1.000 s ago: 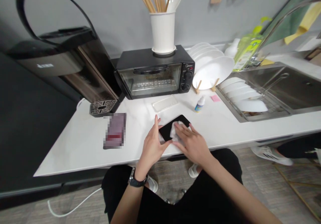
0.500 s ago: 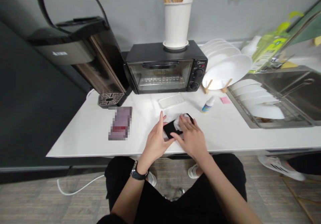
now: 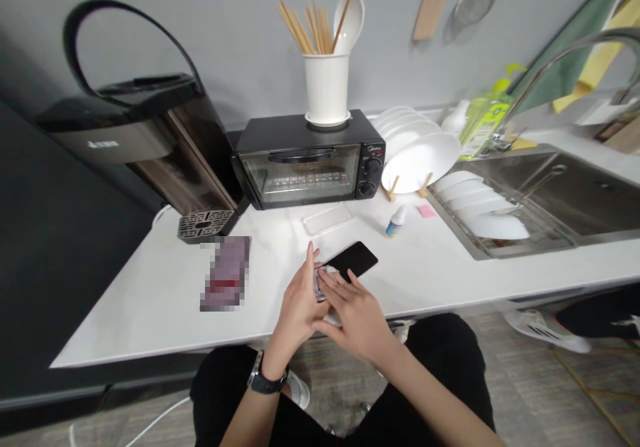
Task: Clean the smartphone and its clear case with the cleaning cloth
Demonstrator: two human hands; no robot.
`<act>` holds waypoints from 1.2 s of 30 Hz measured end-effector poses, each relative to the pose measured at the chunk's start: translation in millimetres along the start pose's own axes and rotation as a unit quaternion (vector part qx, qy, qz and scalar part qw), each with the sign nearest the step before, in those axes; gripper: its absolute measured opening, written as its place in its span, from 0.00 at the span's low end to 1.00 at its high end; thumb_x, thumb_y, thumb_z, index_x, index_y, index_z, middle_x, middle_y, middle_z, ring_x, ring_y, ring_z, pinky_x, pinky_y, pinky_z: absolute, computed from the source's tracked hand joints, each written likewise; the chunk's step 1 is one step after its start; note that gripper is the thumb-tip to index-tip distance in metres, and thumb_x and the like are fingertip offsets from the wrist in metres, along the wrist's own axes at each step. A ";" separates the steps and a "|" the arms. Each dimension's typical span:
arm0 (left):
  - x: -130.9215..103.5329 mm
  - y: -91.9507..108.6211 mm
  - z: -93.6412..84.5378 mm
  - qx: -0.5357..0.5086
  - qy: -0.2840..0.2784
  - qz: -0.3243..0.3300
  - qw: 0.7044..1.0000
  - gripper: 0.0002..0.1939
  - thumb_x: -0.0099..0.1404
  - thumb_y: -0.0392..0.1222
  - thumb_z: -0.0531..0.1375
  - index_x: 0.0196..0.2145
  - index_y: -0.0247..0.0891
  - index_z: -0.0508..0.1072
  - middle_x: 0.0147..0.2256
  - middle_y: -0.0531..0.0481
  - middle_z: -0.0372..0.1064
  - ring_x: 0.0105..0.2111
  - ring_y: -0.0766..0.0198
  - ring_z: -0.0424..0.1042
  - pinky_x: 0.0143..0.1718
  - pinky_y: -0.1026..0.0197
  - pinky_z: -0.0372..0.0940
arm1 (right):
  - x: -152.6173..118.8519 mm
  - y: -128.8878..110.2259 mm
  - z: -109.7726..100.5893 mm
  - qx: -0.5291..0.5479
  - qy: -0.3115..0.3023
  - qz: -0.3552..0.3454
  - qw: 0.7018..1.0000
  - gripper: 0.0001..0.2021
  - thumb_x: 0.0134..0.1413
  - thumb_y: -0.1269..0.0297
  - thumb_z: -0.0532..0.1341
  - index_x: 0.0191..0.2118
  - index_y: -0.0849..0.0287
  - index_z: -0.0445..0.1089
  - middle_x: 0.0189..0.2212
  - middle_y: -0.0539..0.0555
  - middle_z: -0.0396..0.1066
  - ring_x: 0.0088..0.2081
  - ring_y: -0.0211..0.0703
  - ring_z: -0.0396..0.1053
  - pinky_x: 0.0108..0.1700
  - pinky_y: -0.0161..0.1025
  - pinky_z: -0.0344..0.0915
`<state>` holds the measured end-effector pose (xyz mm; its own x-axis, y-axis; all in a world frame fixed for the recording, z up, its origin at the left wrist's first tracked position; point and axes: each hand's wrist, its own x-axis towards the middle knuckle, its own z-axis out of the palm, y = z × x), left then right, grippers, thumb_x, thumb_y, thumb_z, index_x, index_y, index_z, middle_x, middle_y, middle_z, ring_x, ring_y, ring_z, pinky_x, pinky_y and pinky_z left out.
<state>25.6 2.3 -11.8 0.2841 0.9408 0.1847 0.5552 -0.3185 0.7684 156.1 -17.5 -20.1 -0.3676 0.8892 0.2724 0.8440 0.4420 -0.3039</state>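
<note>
A black smartphone (image 3: 356, 258) lies at a slant on the white counter, dark screen facing up. My left hand (image 3: 299, 303) grips its near left end, with the fingers along the edge; the thumb is mostly hidden. My right hand (image 3: 357, 313) presses a crumpled white wipe (image 3: 325, 272) onto that same end of the screen, its fingers nearly flat over the wipe. Beyond the phone lies a clear phone case (image 3: 327, 219). A small white-capped bottle (image 3: 395, 223) with a blue label stands to the right, near a pink sticky note (image 3: 427, 211).
A pixelated purple item (image 3: 227, 273) lies on the left of the counter (image 3: 165, 300). Behind it stands a water dispenser (image 3: 200, 173), beside a toaster oven (image 3: 305, 160) topped by a utensil cup (image 3: 327, 87). White plates (image 3: 423, 160) and a sink (image 3: 595, 193) are at right.
My right hand has slid the wipe from the phone's far right end to its near left end, uncovering the far part of the screen. The camera view has shifted.
</note>
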 end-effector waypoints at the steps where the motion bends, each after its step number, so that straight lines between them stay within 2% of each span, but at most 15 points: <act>1: 0.2 0.0 1.1 0.000 -0.001 -0.002 1.000 0.41 0.48 0.34 0.53 0.51 0.40 0.27 0.52 0.48 0.40 0.47 0.60 0.52 0.48 0.54 0.49 | -2.9 2.9 -2.1 0.003 -0.008 0.001 1.000 0.25 0.44 0.51 0.44 0.50 0.56 0.46 0.50 0.48 0.47 0.51 0.41 0.43 0.52 0.44 0.39; 6: 0.3 1.0 5.3 0.005 -0.001 -0.009 1.000 0.40 0.49 0.38 0.53 0.51 0.42 0.28 0.52 0.50 0.40 0.47 0.61 0.51 0.48 0.55 0.47 | -0.1 23.8 -4.6 -0.033 0.035 0.096 0.994 0.24 0.47 0.54 0.43 0.50 0.59 0.46 0.51 0.52 0.44 0.51 0.44 0.42 0.52 0.48 0.38; 8: 0.1 0.2 4.6 0.010 -0.002 -0.011 1.000 0.40 0.49 0.37 0.53 0.51 0.43 0.28 0.52 0.51 0.39 0.48 0.62 0.50 0.49 0.56 0.47 | 4.9 18.5 0.8 -0.027 0.036 0.071 0.996 0.26 0.45 0.52 0.44 0.50 0.60 0.46 0.51 0.53 0.43 0.51 0.45 0.41 0.52 0.47 0.38; 12: 0.3 -2.2 1.2 0.014 -0.011 -0.014 1.000 0.41 0.48 0.34 0.54 0.51 0.44 0.28 0.52 0.53 0.38 0.48 0.63 0.51 0.48 0.59 0.48 | 1.6 5.3 3.9 0.006 -0.011 -0.027 1.000 0.28 0.43 0.51 0.46 0.50 0.58 0.45 0.50 0.51 0.46 0.51 0.42 0.43 0.52 0.44 0.42; 14: 0.5 -2.7 0.5 0.012 -0.009 -0.016 1.000 0.42 0.48 0.35 0.55 0.51 0.45 0.28 0.52 0.53 0.37 0.47 0.62 0.51 0.48 0.58 0.48 | -0.5 8.9 1.1 -0.004 -0.008 -0.003 1.000 0.26 0.44 0.52 0.46 0.50 0.57 0.45 0.50 0.50 0.46 0.50 0.42 0.44 0.52 0.45 0.42; 17: 0.3 -3.5 0.6 0.010 -0.007 -0.009 1.000 0.41 0.48 0.37 0.54 0.51 0.44 0.29 0.52 0.52 0.37 0.48 0.61 0.50 0.49 0.57 0.47 | 3.6 13.8 0.2 -0.032 0.031 0.076 0.996 0.26 0.45 0.53 0.44 0.50 0.59 0.45 0.50 0.53 0.45 0.51 0.45 0.43 0.52 0.48 0.41; 18: 0.2 -4.0 0.7 0.009 -0.009 -0.005 1.000 0.40 0.49 0.37 0.54 0.51 0.44 0.29 0.52 0.52 0.37 0.48 0.61 0.50 0.49 0.58 0.47 | 5.3 12.4 1.2 -0.032 0.036 0.077 0.996 0.27 0.45 0.52 0.45 0.50 0.60 0.45 0.50 0.54 0.45 0.51 0.45 0.43 0.52 0.47 0.40; 20: 0.1 -4.8 0.9 0.008 -0.011 0.001 1.000 0.39 0.49 0.37 0.54 0.51 0.43 0.30 0.52 0.51 0.38 0.49 0.61 0.48 0.49 0.58 0.47 | 5.9 6.6 3.0 -0.016 0.018 0.032 0.999 0.29 0.43 0.49 0.45 0.50 0.61 0.45 0.50 0.54 0.45 0.51 0.44 0.43 0.52 0.45 0.41; 23: 0.6 -4.8 1.5 0.001 -0.013 -0.005 1.000 0.39 0.49 0.38 0.54 0.51 0.43 0.31 0.52 0.51 0.38 0.48 0.61 0.49 0.49 0.59 0.47 | 0.1 6.4 0.4 0.005 -0.018 -0.026 0.999 0.29 0.42 0.48 0.45 0.50 0.58 0.46 0.50 0.51 0.47 0.50 0.41 0.44 0.52 0.43 0.41; 25: 1.0 -3.6 2.4 -0.005 -0.011 -0.008 1.000 0.39 0.49 0.39 0.54 0.51 0.43 0.31 0.52 0.52 0.37 0.48 0.61 0.50 0.49 0.58 0.47 | -2.1 15.6 -3.5 -0.007 -0.004 0.009 1.000 0.26 0.44 0.50 0.45 0.50 0.56 0.46 0.49 0.50 0.48 0.50 0.42 0.45 0.52 0.46 0.41; 28: 1.3 -1.0 3.9 -0.012 -0.008 -0.004 1.000 0.37 0.50 0.39 0.53 0.51 0.44 0.32 0.52 0.53 0.38 0.49 0.61 0.48 0.49 0.58 0.47 | 1.8 26.0 -5.0 -0.029 0.038 0.073 0.996 0.25 0.45 0.52 0.45 0.49 0.58 0.47 0.49 0.53 0.47 0.50 0.44 0.45 0.51 0.47 0.41; 30: 1.5 0.2 4.6 -0.011 -0.013 -0.004 1.000 0.37 0.51 0.38 0.52 0.51 0.44 0.32 0.52 0.53 0.39 0.49 0.61 0.47 0.49 0.58 0.47 | 4.0 23.1 -3.4 -0.016 0.035 0.045 0.998 0.27 0.43 0.50 0.46 0.49 0.60 0.48 0.49 0.54 0.48 0.50 0.44 0.45 0.52 0.46 0.42; 33: 2.3 1.3 4.7 -0.001 -0.020 -0.013 1.000 0.38 0.50 0.37 0.53 0.51 0.44 0.32 0.52 0.53 0.39 0.49 0.61 0.48 0.49 0.58 0.47 | -0.2 17.3 -4.3 0.016 0.000 -0.030 0.999 0.28 0.41 0.49 0.47 0.49 0.57 0.49 0.48 0.51 0.50 0.49 0.42 0.48 0.52 0.43 0.44; 34: 2.5 1.6 4.6 0.002 -0.020 -0.017 1.000 0.38 0.49 0.37 0.53 0.51 0.44 0.31 0.52 0.53 0.39 0.49 0.60 0.49 0.49 0.58 0.47 | -2.1 18.4 -5.7 0.018 -0.005 -0.032 0.999 0.26 0.42 0.50 0.47 0.48 0.55 0.49 0.48 0.50 0.51 0.49 0.41 0.48 0.52 0.43 0.44; 36: 2.9 2.0 4.4 0.007 -0.019 -0.021 1.000 0.38 0.49 0.39 0.53 0.51 0.43 0.31 0.52 0.52 0.40 0.48 0.60 0.50 0.49 0.58 0.47 | -2.8 24.2 -8.1 0.002 0.007 0.010 1.000 0.23 0.45 0.52 0.46 0.48 0.54 0.49 0.48 0.50 0.51 0.49 0.42 0.47 0.51 0.45 0.44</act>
<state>30.9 3.9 -12.5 0.2899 0.9483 0.1292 0.5772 -0.2809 0.7668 180.8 -10.2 -20.8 -0.3451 0.8965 0.2780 0.8501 0.4241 -0.3123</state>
